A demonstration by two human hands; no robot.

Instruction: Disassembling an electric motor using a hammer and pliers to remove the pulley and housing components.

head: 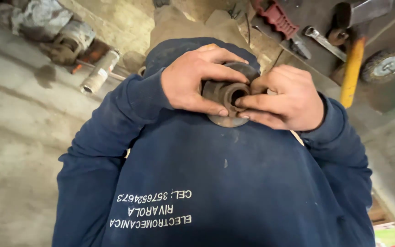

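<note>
My left hand [193, 80] grips a rusty round metal part [227, 93], a short hub with a flat flange behind it and a dark bore facing me. My right hand [289, 100] holds the same part from the right, its thumb and fingertips pinched at the rim of the bore. Both hands are held in front of my chest, above my dark blue sweatshirt [216, 183]. The back of the flange is hidden by my fingers.
A concrete floor [14, 137] lies to the left, with a metal cylinder [98, 72] and a small motor-like part [69, 41] on it. At the upper right are a red-handled tool [277, 18], a wrench [323, 42], a yellow handle [352, 71] and a wire wheel [382, 65].
</note>
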